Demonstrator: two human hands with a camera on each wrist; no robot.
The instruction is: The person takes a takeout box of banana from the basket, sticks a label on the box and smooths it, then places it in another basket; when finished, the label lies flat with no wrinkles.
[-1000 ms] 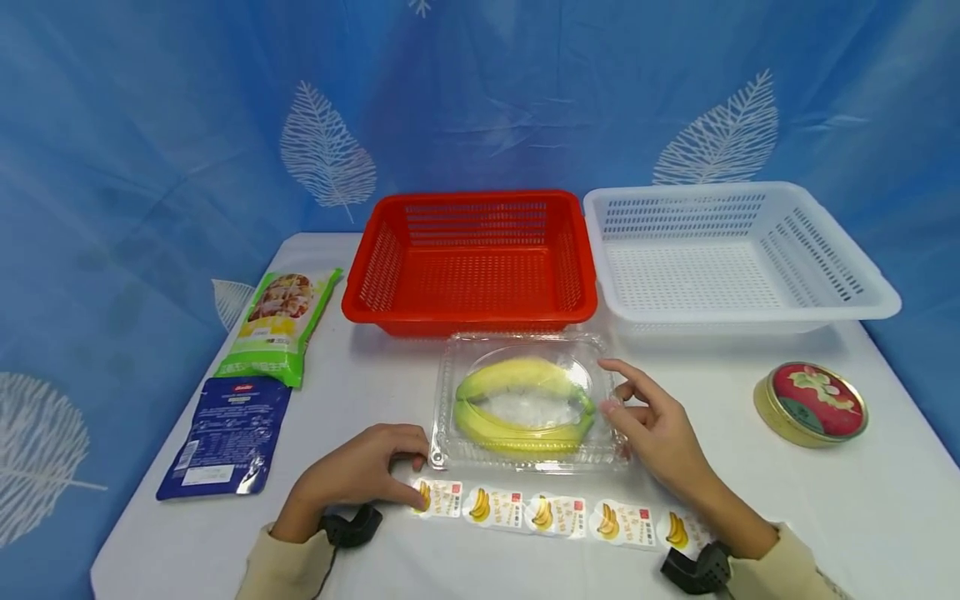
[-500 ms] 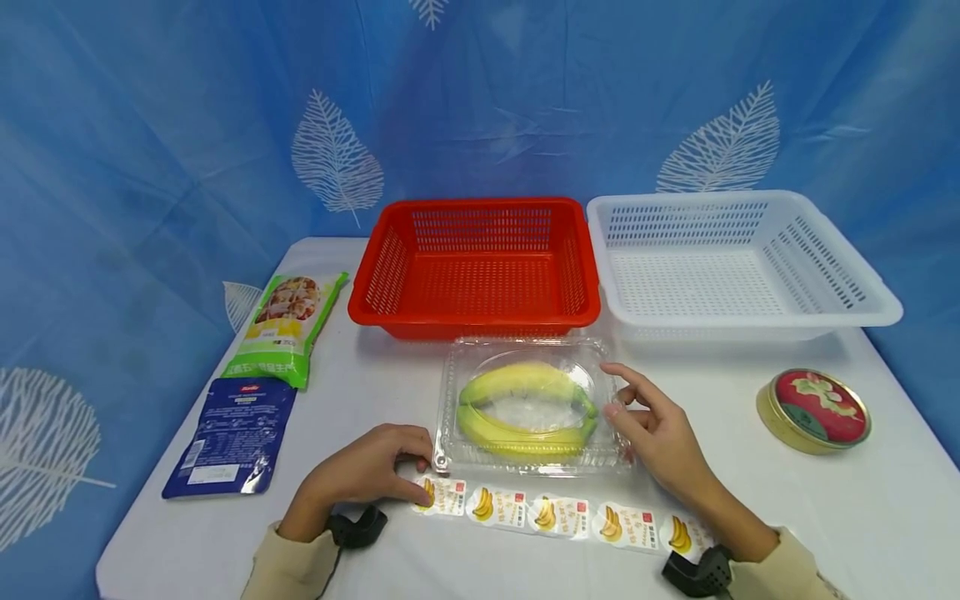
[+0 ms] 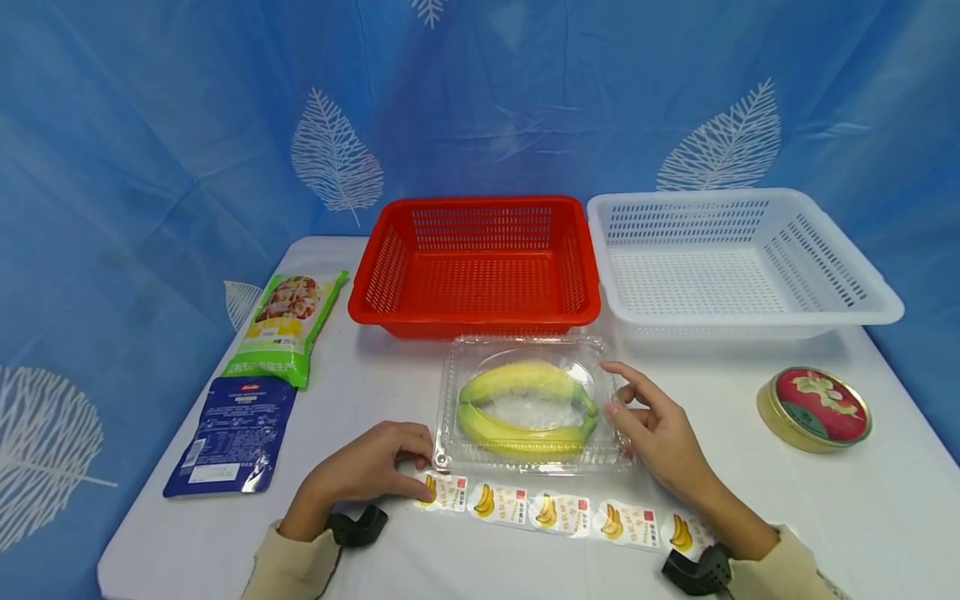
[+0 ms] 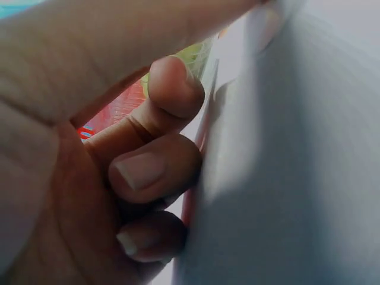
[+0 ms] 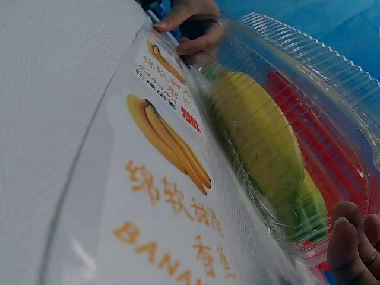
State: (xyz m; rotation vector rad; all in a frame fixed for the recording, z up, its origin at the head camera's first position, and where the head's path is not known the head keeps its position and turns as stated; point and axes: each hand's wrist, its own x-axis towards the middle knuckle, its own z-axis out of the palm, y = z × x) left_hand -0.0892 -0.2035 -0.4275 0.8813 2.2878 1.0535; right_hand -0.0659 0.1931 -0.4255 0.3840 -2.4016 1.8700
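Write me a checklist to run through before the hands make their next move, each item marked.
1. Bananas inside the box: ok, seen through the clear plastic.
2. Box latched: cannot tell, the clear edges don't show it.
3. Right hand at the box: ok, at its right side.
4. Labels uncovered: not ok, the left hand's thumb overlaps the leftmost and the right arm overlaps the rightmost.
5. Room behind the box: not ok, the red basket stands close behind.
6. Can away from both hands: ok, well off to the right.
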